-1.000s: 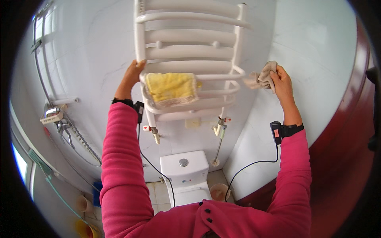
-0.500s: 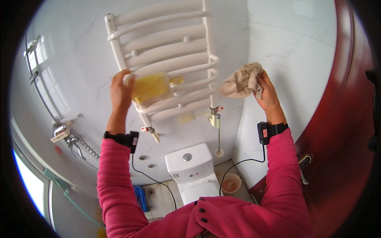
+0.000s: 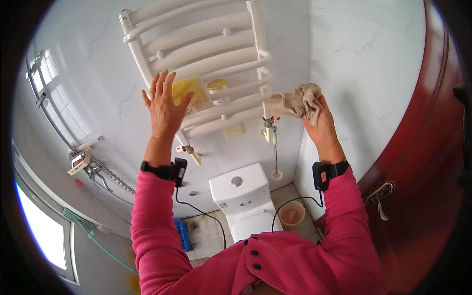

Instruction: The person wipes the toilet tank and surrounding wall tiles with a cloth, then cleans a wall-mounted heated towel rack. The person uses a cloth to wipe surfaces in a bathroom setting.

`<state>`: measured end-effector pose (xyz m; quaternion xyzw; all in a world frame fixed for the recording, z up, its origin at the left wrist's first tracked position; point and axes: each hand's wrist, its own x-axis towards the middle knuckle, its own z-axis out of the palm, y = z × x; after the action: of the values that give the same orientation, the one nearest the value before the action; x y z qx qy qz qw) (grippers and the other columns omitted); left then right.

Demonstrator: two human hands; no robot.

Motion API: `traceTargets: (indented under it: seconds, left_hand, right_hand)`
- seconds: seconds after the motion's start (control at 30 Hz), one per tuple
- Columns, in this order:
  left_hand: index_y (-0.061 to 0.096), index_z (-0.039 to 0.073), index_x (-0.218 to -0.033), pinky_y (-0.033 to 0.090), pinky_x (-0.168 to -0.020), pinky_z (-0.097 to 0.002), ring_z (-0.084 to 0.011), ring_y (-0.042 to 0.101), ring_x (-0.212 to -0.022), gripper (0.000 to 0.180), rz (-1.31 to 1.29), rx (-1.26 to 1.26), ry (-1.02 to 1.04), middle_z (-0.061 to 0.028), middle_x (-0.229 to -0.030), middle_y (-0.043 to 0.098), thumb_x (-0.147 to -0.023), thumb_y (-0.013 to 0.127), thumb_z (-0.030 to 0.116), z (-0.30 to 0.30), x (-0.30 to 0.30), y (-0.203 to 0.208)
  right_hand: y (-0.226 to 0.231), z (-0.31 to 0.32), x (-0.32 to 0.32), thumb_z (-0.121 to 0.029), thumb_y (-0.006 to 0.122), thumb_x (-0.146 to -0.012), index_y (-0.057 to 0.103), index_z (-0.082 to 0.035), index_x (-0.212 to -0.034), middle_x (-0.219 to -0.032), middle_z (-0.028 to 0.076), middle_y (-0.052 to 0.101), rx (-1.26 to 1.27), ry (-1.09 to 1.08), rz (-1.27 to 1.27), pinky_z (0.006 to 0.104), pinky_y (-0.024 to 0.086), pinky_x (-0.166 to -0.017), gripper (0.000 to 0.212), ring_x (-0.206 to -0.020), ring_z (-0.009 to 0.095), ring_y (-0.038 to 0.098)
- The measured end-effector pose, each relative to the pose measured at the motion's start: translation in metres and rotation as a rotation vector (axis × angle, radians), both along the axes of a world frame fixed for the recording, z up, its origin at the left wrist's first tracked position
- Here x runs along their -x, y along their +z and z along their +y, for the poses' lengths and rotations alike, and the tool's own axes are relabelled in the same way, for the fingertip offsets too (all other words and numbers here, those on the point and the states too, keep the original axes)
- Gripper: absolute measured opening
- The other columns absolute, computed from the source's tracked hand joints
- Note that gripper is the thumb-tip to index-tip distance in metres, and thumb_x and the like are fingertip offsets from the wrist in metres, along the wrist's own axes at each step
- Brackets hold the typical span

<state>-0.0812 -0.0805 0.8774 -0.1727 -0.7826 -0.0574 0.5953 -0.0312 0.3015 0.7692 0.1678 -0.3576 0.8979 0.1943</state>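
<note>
My left hand is raised with its fingers spread, just in front of the left end of a yellow-topped pack. The pack has a clear-looking, pale lower side and rests on the bars of a white towel rack; the hand hides part of it. Beside it on the rack stands a small white jar with a gold lid. At the rack's right side, my right hand is closed on a crumpled beige cloth, whose far end hangs against the rack's edge.
Below the rack is a white toilet, with a toilet brush and a pale bucket to its right. A dark red door with a handle closes off the right. Shower fittings and a window lie left. Black cables run from both wrists.
My left hand has let go of the yellow-topped pack and spread its fingers. The right hand, still holding the cloth, has moved closer to the rack. The view has shifted slightly.
</note>
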Motion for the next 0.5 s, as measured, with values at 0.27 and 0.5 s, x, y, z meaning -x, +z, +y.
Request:
traceTargets:
  seconds: [0.27,0.5]
  left_hand:
    - [0.048,0.008,-0.138,0.043,-0.104,-0.046,-0.0393,0.05,-0.122,0.076,-0.64,-0.133,-0.724,-0.0181,-0.136,0.052,-0.073,0.085,0.022,0.087,-0.084,-0.122]
    - [0.045,0.012,-0.142,0.043,-0.105,-0.0431,-0.0393,0.048,-0.126,0.079,-0.603,-0.365,-0.719,-0.02,-0.141,0.045,-0.073,0.084,0.013,0.081,-0.087,-0.152]
  right_hand:
    - [-0.018,-0.072,-0.02,-0.023,0.05,-0.103,0.057,-0.01,-0.125,-0.117,0.003,0.062,0.128,0.209,-0.191,0.035,0.047,-0.096,0.027,-0.109,0.016,0.059]
    - [-0.045,-0.117,-0.041,-0.028,0.045,-0.104,0.058,-0.009,-0.125,-0.12,0.006,0.063,0.095,0.331,-0.33,0.04,0.05,-0.096,0.031,-0.114,0.021,0.058]
